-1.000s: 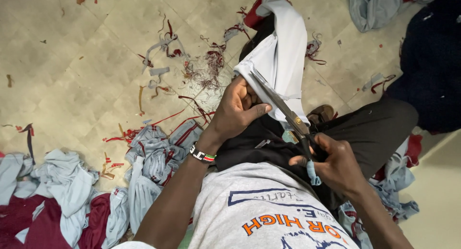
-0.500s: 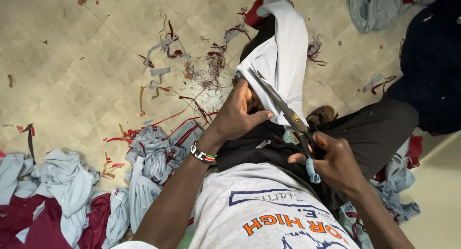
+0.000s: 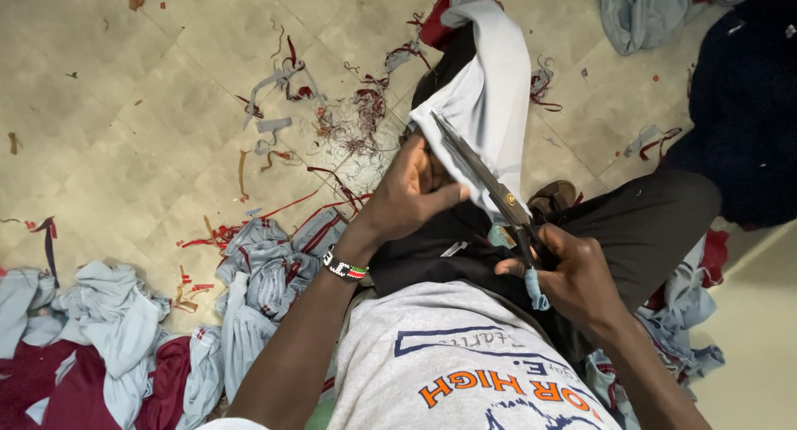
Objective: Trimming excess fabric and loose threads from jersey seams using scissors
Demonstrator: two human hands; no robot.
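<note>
Fabric heap [image 3: 100, 347] at 8 o'clock | my left hand [image 3: 411, 193] pinches the pale blue cloth [image 3: 490, 98] taut at 12 | scissors [image 3: 481, 177], blades nearly closed, have advanced along the edge since a second ago; cut progressing | my right hand [image 3: 573, 276] grips the handles at 3.
</note>
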